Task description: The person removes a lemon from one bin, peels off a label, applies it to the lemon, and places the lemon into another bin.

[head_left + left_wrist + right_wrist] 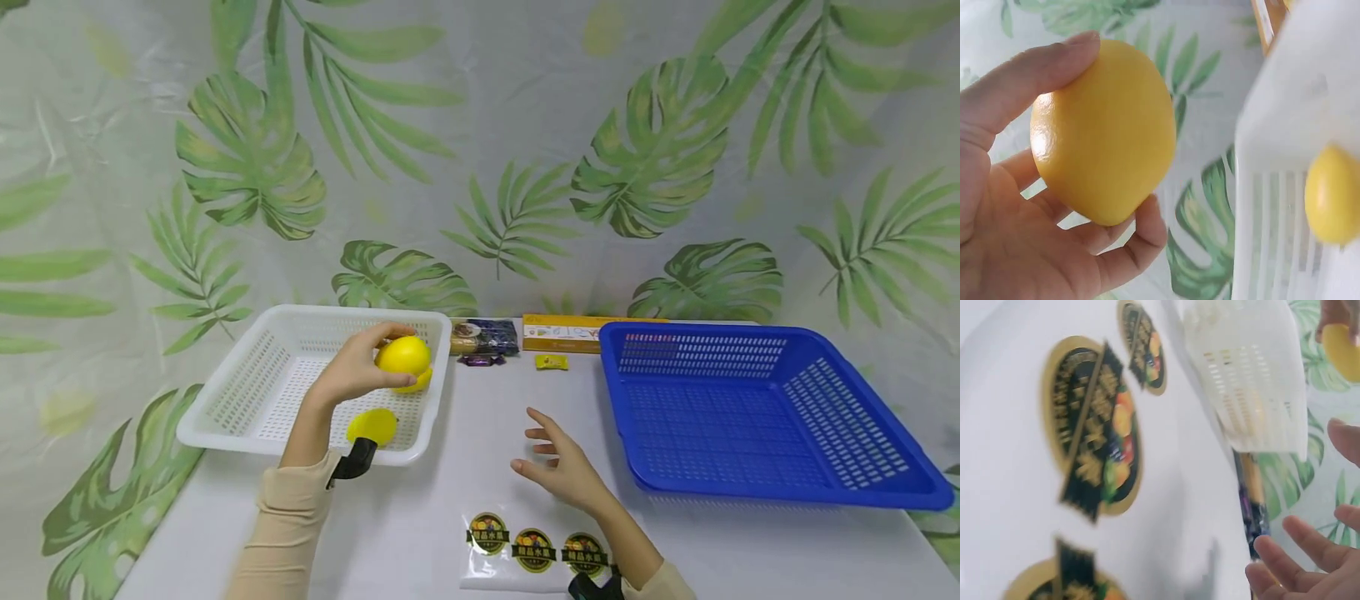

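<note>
My left hand [348, 367] holds a yellow lemon [405, 356] between thumb and fingers, raised above the white basket [225, 442]. In the left wrist view the thumb lies over the top of the lemon [1110, 137], with fingers curled beneath it. Partly hidden behind the held fruit is a second lemon [417, 383]. A third lemon [373, 426] lies in the basket near my left wrist. Over the table, between the two baskets, hovers my right hand [564, 471], its fingers spread and relaxed with nothing in them.
A blue basket [720, 496] stands at the right. Flat clear plastic with round fruit labels [533, 550] lies at the front, below my right hand. Along the back are a dark packet [495, 336], an orange box [558, 331], a purple-wrapped sweet [482, 360] and a yellow-wrapped one [551, 362].
</note>
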Action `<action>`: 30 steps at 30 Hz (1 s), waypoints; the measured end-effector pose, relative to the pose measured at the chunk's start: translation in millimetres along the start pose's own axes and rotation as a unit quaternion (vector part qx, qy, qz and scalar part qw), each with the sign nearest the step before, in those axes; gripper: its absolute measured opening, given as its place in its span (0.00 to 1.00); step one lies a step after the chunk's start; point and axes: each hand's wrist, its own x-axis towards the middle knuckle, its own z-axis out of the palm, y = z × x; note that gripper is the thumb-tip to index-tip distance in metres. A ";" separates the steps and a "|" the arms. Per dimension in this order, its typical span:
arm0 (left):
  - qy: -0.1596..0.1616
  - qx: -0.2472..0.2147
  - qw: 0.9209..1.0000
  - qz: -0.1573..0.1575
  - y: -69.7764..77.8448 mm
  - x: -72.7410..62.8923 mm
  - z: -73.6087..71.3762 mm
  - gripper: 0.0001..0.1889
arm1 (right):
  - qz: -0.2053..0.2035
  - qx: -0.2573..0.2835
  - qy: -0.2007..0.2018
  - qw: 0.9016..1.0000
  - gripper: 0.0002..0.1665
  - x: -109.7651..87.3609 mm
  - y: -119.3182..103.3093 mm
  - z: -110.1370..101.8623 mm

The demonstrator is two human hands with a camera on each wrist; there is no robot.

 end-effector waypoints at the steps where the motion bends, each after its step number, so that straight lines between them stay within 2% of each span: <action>1: 0.003 -0.008 1.000 0.005 4.7 -1.2 7.2 0.33 | -0.001 -0.009 0.003 1.000 0.46 -4.2 1.6 -0.9; 9: 0.040 -0.038 0.998 0.035 37.6 -10.3 68.5 0.33 | -0.042 -0.115 0.010 0.992 0.47 -23.9 11.0 -2.5; 15: 0.042 -0.049 0.996 0.054 46.1 -5.3 112.6 0.33 | -0.044 -0.168 -0.014 0.985 0.43 -34.7 14.3 -2.3; 21: 0.033 -0.047 0.997 0.056 35.9 3.9 147.4 0.31 | -0.050 -0.225 -0.020 0.973 0.39 -40.3 19.1 -1.8; 30: 0.010 -0.021 0.999 0.022 2.3 16.3 180.8 0.30 | -0.059 -0.278 -0.013 0.959 0.34 -44.8 24.2 -0.3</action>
